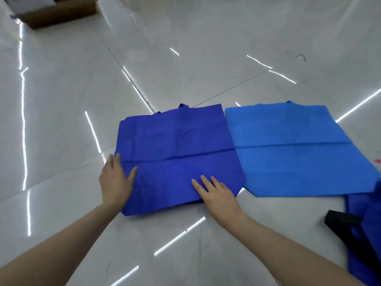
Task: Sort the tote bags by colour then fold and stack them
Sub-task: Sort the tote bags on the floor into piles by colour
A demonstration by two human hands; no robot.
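Observation:
A dark blue tote bag [177, 145] lies flat on the glossy floor in the middle of the view, its handles poking out at the far edge. Right beside it, touching its right side, a light blue tote bag [292, 149] lies flat too. My left hand [115, 180] rests with straight fingers on the dark bag's near left edge. My right hand [216, 193] presses flat on that bag's near right part. Both bags show a crease across the middle.
A heap of dark blue and black bags [362, 230] sits at the right edge. A brown cardboard box [59, 11] stands at the far left. The pale tiled floor [185, 58] stretches beyond the bags.

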